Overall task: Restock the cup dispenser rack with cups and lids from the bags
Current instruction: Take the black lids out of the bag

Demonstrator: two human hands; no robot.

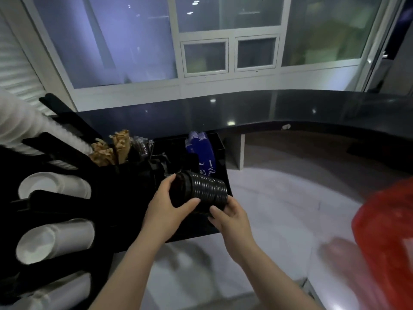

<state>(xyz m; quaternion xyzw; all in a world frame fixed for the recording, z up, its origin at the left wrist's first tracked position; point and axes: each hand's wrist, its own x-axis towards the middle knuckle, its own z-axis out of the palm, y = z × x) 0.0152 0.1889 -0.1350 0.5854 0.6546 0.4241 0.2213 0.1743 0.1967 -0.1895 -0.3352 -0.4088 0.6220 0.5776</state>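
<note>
Both hands on it: left hand (166,208) curls round one end of the stack of black lids (202,190), right hand (230,218) pinches the other, the stack lying sideways above the black tray (220,144) on the counter (279,209). Blue packets (202,153) stand in that tray, brown packets (111,148) beside it. White cups (53,239) fill the rack (67,206) tubes at left; a red bag (388,231) blurs, cut off at right

stack of black lids (202,191) gripped between left hand (166,211) and right hand (230,218) over black rack (125,198)
</note>
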